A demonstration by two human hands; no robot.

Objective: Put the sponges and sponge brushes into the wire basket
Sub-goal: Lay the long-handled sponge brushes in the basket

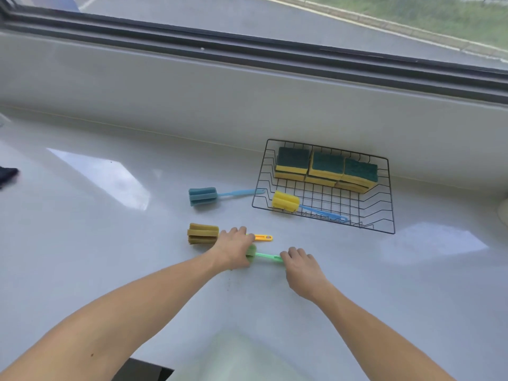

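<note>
Green sponge brush (262,255) lies on counter (110,215), both hands on it: left hand (235,250) wrapped over head, right hand (298,262) pinching handle end, prob. to lift it level twd wire basket (391,215) w/ sponges (327,167).

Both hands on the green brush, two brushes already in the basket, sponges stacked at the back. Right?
Not quite: the head view shows only one brush in the basket, the yellow brush. The blue brush and olive brush lie outside on the counter. The rest holds: left hand and right hand are on the green brush, and the sponges sit at the back.
</note>
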